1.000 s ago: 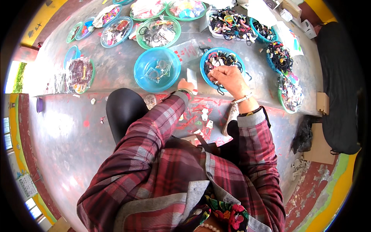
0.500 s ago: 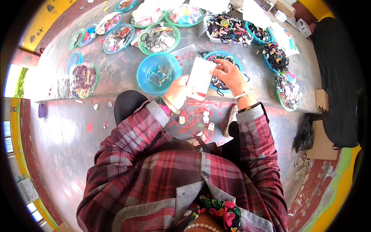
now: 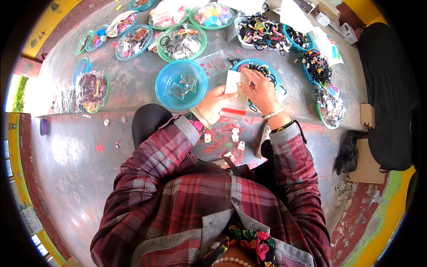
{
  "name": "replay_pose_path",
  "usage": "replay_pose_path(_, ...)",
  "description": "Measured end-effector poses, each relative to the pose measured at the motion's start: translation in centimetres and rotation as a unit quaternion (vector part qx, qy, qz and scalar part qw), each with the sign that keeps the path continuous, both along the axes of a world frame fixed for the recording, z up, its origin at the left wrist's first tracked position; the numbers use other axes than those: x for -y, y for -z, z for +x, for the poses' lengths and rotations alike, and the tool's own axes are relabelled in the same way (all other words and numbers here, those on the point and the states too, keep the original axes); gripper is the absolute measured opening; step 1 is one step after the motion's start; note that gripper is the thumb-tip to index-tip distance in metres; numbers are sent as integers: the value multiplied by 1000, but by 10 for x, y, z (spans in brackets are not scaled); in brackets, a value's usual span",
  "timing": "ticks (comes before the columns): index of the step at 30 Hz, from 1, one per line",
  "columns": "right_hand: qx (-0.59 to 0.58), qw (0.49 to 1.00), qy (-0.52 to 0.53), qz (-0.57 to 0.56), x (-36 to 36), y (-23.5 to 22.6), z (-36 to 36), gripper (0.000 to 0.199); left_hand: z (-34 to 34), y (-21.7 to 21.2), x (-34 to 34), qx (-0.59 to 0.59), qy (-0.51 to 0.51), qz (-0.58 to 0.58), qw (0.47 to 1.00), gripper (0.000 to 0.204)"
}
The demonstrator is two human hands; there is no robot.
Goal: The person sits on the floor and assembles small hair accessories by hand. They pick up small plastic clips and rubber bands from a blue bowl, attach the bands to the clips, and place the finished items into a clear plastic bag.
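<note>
Between my hands is a flat white card point(image 3: 236, 84) with a red strip along its lower end, apparently in a clear plastic sleeve. My left hand point(image 3: 213, 105) grips its left side, thumb laid across the front. The fingers of my right hand point(image 3: 262, 91) press on its right side, pinching it near the middle. Just left of the card stands a blue basin point(image 3: 178, 67) with a few ring-shaped items in clear packets. Behind my right hand, another blue basin point(image 3: 275, 73) full of dark hair ties is partly hidden.
A green basin point(image 3: 204, 43) of packaged accessories stands farther back. Piles of hair ties point(image 3: 262, 31) lie at the back right. To the left is a stack of bagged brown items point(image 3: 92, 88). Small white cards point(image 3: 235, 134) lie on the lower floor by my feet, below the ledge.
The card has turned more upright, and its red strip shows more fully. My left hand has shifted slightly right with its thumb across the card; my right fingers have moved lower on it.
</note>
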State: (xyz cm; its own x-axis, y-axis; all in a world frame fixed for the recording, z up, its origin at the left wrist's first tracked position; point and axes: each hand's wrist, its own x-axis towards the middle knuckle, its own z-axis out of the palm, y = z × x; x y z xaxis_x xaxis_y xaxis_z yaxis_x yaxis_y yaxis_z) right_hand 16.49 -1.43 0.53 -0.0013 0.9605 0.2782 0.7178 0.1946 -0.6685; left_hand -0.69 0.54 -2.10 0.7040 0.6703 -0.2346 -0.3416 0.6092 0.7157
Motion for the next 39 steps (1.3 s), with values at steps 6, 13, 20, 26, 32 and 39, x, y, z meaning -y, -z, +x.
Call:
replay_pose_path(6, 142, 988, -5, 52, 3, -9, -7, 41, 0, 1, -1, -2, 1, -2, 1000, 24)
replay_pose_path(13, 236, 966, -12, 102, 3, -1, -10, 36, 0, 9, -3, -10, 8, -7, 1000, 24)
replay_pose_path(20, 142, 986, -14, 81, 1, -4, -8, 32, 0, 10, -3, -26, 14, -11, 1000, 26)
replay_pose_path(26, 126, 989, -7, 82, 3, -7, -5, 32, 1, 9, -2, -24, 18, 4, 1000, 26)
replay_pose_path(32, 42, 998, 17, 47, 0, -6, -9, 31, 1, 7, -3, -27, 18, 15, 999, 26)
replay_pose_path(39, -261, 960, 9, -103, -4, -2, 2, 17, 2, 10, -2, -42, 31, 47, 998, 27)
